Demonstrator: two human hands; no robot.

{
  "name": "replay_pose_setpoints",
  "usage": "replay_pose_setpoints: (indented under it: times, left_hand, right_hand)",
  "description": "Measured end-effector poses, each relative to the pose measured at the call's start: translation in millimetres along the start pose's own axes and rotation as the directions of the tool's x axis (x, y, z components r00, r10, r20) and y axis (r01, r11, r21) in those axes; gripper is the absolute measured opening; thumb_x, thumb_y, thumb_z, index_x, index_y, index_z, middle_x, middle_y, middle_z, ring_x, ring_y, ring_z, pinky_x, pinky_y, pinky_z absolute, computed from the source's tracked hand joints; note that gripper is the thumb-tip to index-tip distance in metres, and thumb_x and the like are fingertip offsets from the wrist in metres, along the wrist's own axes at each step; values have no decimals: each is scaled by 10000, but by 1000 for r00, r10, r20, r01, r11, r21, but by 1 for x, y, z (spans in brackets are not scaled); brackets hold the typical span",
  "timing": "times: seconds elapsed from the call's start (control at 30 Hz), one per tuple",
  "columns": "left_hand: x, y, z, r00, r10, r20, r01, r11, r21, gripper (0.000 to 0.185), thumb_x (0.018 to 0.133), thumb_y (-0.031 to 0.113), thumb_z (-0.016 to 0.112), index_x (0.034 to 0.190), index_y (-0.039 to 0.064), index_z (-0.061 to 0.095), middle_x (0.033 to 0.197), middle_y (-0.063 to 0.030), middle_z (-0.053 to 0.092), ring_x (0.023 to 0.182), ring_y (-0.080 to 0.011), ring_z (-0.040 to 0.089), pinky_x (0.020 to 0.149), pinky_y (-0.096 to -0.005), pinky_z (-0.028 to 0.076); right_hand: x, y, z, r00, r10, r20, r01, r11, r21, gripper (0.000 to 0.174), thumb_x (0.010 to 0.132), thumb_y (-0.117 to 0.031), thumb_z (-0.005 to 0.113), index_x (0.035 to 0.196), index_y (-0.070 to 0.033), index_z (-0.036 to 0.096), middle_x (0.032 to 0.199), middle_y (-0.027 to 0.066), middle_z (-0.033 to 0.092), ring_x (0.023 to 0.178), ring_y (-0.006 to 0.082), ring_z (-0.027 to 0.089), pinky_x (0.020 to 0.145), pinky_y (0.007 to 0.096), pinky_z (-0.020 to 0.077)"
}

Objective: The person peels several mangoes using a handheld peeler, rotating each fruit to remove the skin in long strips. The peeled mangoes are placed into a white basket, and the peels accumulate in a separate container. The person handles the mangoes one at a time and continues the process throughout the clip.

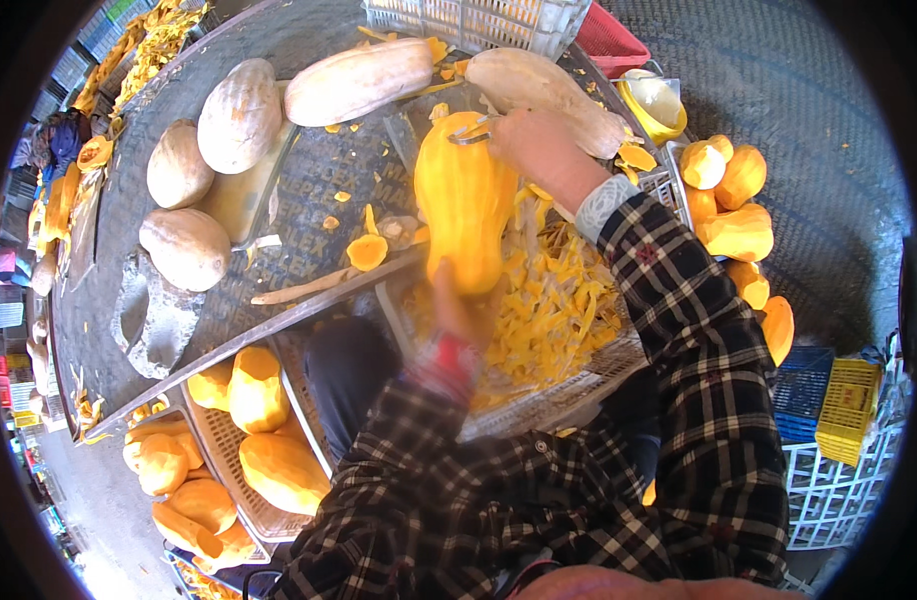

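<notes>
A peeled orange squash (466, 202) lies lengthwise before me, its lower end over a basket of peelings. My left hand (462, 307), somewhat blurred, holds that lower end from below. Near the squash's top, my right hand (530, 142) is closed on a metal peeler (470, 135), which touches or nearly touches the skin. The peeler's handle is hidden in my fingers. Orange and pale peelings (556, 307) fill the plastic basket (563, 397) under the squash. An unpeeled pale squash (545, 86) lies just beyond my right hand.
Several unpeeled squashes (241, 116) line the work table (316, 180), with scraps among them. Peeled squashes lie in a crate at lower left (301, 405) and in one at right (676, 172). A white crate (473, 26), a red basket (612, 45) and a yellow bucket (665, 120) stand beyond.
</notes>
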State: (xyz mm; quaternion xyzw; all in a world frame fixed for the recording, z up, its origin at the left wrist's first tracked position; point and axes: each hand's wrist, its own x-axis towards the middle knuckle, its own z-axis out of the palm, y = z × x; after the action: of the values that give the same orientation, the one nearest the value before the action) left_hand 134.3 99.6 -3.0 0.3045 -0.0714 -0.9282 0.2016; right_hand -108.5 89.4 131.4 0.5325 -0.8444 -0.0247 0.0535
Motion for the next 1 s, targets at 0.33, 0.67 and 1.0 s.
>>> replay_pose_setpoints:
  times: [0.33, 0.67, 1.0]
  left_hand:
    - [17, 4, 2, 993, 104, -53, -106, 994, -40, 645, 976, 561, 702, 1485, 191, 558, 1485, -42, 603, 1354, -268, 566, 1114, -537, 505]
    - [39, 14, -18, 980, 146, 133, -173, 961, 218, 707, 986, 686, 617, 1525, 238, 527, 1471, -35, 630, 1330, -309, 595, 1098, -612, 483]
    - [21, 29, 5, 956, 57, -287, -38, 997, 72, 966, 928, 581, 760, 1645, 248, 205, 1568, -122, 465, 1369, -338, 560, 1001, -602, 541]
  right_hand:
    - [-90, -45, -24, 996, 8, -92, 4, 992, 123, 267, 958, -261, 653, 1027, -28, 764, 929, 169, 772, 844, 344, 762, 750, 450, 592]
    - [-121, 41, 22, 825, 537, 175, -422, 379, 824, 602, 922, -513, 733, 1249, -7, 742, 976, 200, 786, 899, 379, 747, 828, 460, 564]
    - [61, 108, 143, 926, 368, -89, -229, 732, 642, 719, 974, -608, 601, 1455, -77, 660, 1395, 230, 696, 1285, 392, 648, 1094, 434, 470]
